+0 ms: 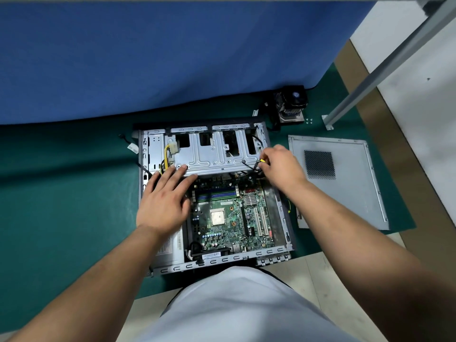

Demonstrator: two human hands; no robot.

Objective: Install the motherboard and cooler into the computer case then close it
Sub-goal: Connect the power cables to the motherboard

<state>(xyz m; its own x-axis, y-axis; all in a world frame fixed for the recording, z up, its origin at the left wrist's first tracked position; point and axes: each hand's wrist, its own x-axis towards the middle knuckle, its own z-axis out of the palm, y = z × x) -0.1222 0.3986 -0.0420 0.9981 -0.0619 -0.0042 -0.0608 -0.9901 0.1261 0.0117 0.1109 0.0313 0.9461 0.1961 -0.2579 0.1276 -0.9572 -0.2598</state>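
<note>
An open computer case (283, 218) lies flat on a green mat. The green motherboard (229, 218) sits inside it, its bare CPU (217, 217) facing up. My left hand (165, 196) lies flat with straight fingers on the edge of the silver drive cage (209, 154). My right hand (281, 164) pinches a yellow-tipped cable connector (262, 160) at the cage's right end. The black cooler (292, 103) with its fan stands on the mat behind the case, far right. The grey side panel (345, 188) lies flat to the right of the case.
A blue cloth (160, 58) hangs behind the case. A few small screws (309, 121) lie beside the cooler. A metal frame leg (370, 77) slants down at the right. Yellow and black power cables (167, 154) hang at the cage's left end.
</note>
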